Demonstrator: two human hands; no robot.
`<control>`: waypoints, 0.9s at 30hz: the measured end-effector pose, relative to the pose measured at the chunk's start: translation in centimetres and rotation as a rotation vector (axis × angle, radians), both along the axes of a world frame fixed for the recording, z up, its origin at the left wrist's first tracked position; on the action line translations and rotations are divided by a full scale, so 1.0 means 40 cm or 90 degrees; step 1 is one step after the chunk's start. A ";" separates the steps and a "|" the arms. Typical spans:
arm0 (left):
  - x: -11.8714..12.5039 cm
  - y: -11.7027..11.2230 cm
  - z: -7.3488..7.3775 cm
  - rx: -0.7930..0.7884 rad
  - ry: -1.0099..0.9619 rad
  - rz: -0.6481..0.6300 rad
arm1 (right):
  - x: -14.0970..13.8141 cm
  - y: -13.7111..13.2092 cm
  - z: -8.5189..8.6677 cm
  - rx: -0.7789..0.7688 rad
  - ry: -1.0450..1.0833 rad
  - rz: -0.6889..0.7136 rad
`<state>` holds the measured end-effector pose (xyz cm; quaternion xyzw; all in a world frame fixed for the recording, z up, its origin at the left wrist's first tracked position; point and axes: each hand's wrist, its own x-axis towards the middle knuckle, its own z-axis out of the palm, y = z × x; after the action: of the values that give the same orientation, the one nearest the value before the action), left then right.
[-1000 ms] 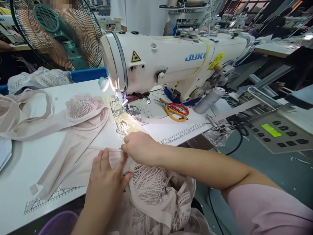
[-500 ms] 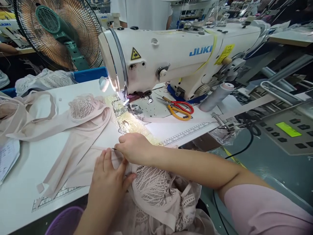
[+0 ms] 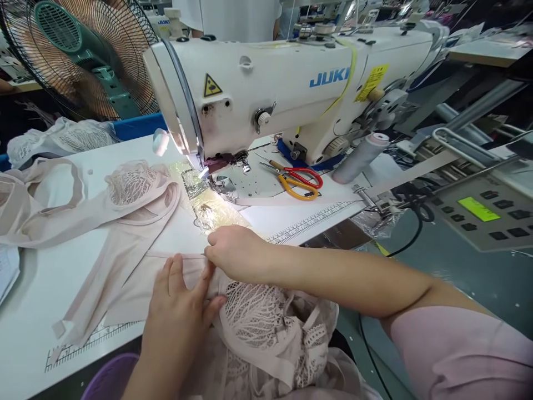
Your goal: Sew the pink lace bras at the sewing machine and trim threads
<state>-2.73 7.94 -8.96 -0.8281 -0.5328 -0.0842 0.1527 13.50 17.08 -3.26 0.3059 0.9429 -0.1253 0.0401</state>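
Note:
Pale pink lace garment pieces (image 3: 258, 319) lie at the table's near edge and spill over it. My left hand (image 3: 179, 300) rests flat on the pink fabric, fingers stretched out. My right hand (image 3: 235, 253) is closed in a pinch at the fabric's edge, just beyond the left fingertips; a thin metal tip shows at its fingers, too small to name. More pink lace pieces (image 3: 133, 186) lie further left on the white table (image 3: 33, 294). The white JUKI sewing machine (image 3: 287, 89) stands behind, with its needle area (image 3: 208, 172) lit.
Red and yellow scissors (image 3: 297, 182) lie on the machine bed. A grey thread cone (image 3: 360, 158) leans right of them. A control panel (image 3: 483, 214) with a green display sits at right. A fan (image 3: 79, 55) stands at back left. A purple bin rim (image 3: 108, 378) shows below the table.
The view has shifted slightly. Both hands stay at the same spot on the pink fabric; the right hand's pinch has barely moved.

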 end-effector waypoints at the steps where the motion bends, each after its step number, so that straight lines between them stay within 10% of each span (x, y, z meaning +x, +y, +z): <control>1: 0.000 0.000 0.001 0.004 0.003 -0.003 | 0.003 -0.001 0.001 0.000 -0.003 -0.001; 27: 0.089 -0.017 -0.027 0.048 -0.047 0.061 | 0.048 -0.027 -0.059 -0.043 0.163 -0.167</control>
<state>0.83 7.25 -10.03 -0.7917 -0.5735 -0.1275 0.1675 15.40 16.01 -5.64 0.4065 0.8875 -0.1989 -0.0866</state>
